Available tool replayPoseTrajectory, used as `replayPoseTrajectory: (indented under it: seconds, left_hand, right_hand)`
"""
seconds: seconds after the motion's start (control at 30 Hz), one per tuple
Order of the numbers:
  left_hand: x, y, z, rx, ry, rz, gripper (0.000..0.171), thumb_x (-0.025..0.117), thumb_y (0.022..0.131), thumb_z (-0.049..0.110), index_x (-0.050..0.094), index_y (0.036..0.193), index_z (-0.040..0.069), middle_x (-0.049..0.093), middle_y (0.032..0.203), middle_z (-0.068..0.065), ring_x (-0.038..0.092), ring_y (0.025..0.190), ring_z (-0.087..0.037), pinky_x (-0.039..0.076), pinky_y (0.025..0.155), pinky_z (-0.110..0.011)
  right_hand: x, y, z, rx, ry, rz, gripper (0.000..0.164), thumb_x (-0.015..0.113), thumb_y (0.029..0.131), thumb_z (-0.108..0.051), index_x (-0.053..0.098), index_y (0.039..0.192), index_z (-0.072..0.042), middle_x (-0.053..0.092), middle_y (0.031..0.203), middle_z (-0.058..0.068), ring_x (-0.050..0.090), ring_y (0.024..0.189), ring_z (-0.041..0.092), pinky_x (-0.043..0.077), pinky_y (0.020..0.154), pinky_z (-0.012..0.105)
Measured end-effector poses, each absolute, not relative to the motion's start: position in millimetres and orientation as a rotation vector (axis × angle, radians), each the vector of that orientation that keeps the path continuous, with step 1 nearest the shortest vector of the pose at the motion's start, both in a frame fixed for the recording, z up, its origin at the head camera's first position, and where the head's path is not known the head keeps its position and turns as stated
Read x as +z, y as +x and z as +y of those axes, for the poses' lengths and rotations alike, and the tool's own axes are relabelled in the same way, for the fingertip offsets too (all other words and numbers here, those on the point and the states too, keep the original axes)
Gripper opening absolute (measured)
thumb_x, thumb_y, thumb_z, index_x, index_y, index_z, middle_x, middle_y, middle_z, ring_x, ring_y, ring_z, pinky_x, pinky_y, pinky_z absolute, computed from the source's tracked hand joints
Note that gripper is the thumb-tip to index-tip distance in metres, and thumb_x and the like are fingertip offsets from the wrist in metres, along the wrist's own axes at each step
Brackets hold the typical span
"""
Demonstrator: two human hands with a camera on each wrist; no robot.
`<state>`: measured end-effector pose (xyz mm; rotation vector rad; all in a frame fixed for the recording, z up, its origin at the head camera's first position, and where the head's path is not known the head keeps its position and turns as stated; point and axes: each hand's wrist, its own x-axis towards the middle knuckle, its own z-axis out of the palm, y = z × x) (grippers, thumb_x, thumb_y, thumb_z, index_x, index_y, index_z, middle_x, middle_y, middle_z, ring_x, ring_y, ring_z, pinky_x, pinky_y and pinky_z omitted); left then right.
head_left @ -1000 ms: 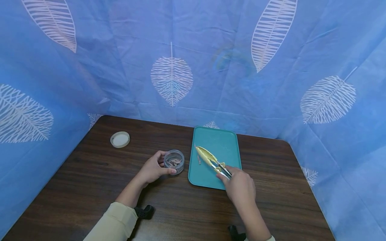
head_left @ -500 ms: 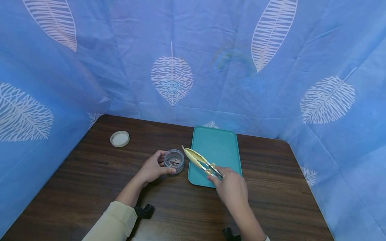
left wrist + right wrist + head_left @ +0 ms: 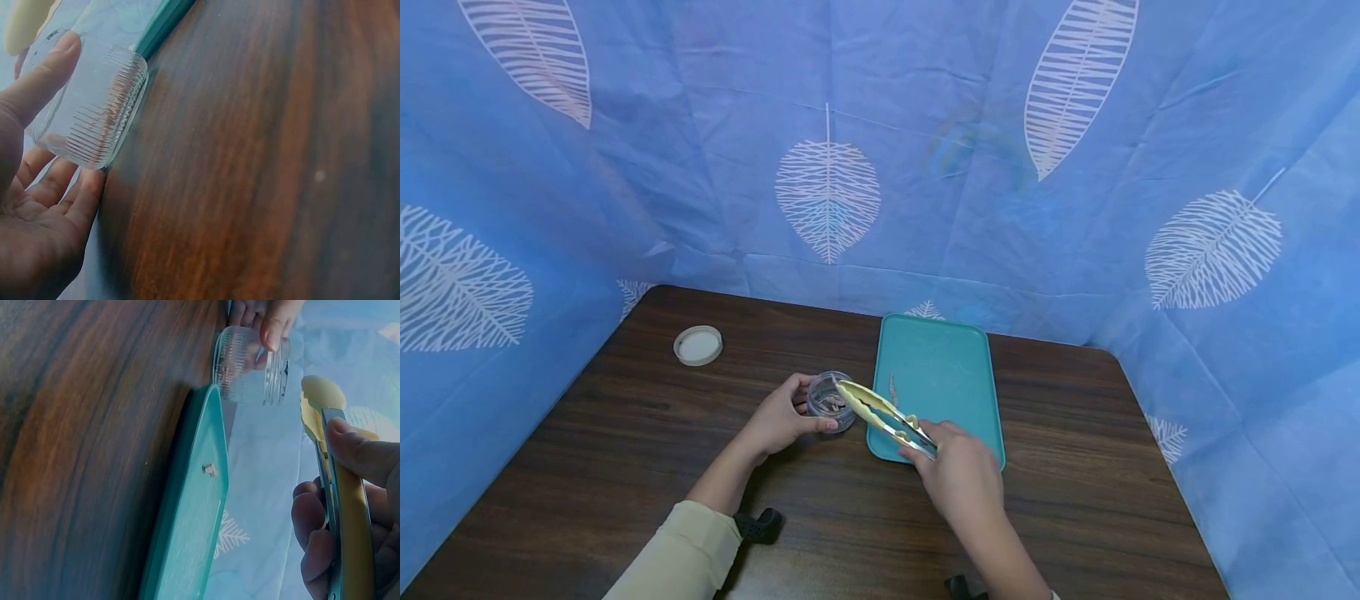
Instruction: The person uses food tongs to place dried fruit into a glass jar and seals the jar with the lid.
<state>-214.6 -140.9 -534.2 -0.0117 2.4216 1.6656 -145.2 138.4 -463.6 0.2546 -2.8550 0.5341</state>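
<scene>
My left hand (image 3: 778, 421) grips a clear ribbed jar (image 3: 87, 106) on the table, thumb on the near side and fingers behind. Several small pinkish-brown pieces (image 3: 833, 403) lie at the bottom of the lidless jar. My right hand (image 3: 961, 468) holds yellow-tipped metal tongs (image 3: 880, 410) with thumb and curled fingers. Their tips overlap the jar's right rim in the head view. A slim pinkish piece (image 3: 20, 62) shows at the tong tips in the left wrist view. Another thin pinkish piece (image 3: 892, 388) lies on the teal tray (image 3: 947, 358), near its left edge.
A round pale lid (image 3: 698, 346) rests on the dark wooden table (image 3: 760, 333) at the back left. The tray stands just right of the jar. Blue cloth (image 3: 962, 233) with white leaf prints hangs behind the table and along both sides.
My right hand has carried the tongs left from over the tray to the jar's rim, with a pinkish piece at their tips. The left hand and jar have stayed in place.
</scene>
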Motion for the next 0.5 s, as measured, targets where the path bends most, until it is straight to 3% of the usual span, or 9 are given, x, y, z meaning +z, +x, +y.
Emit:
replayPoseTrajectory:
  seconds: [0.33, 0.5]
  left_hand:
    - [-537.6, -217.5, -142.6, 1.684, -0.006, 2.404, 0.080, 0.095, 0.086, 0.028, 0.054, 0.153, 0.011, 0.065, 0.145, -0.014, 0.066, 0.134, -0.032, 0.057, 0.112, -0.050]
    - [-536.4, -217.1, -142.1, 1.686, -0.011, 2.399, 0.080, 0.095, 0.086, 0.028, 0.054, 0.153, 0.011, 0.065, 0.146, -0.015, 0.065, 0.136, -0.034, 0.056, 0.113, -0.052]
  right_hand:
    - [-466.6, -144.0, 137.0, 0.527, 0.283, -2.827, 0.050, 0.095, 0.083, -0.038, 0.083, 0.122, -0.009, 0.084, 0.101, 0.009, 0.079, 0.082, 0.024, 0.062, 0.065, 0.040]
    - [-467.9, -145.4, 139.4, 0.567, 0.226, -2.872, 0.058, 0.094, 0.083, -0.041, 0.080, 0.128, -0.007, 0.082, 0.105, 0.010, 0.074, 0.077, 0.018, 0.055, 0.059, 0.032]
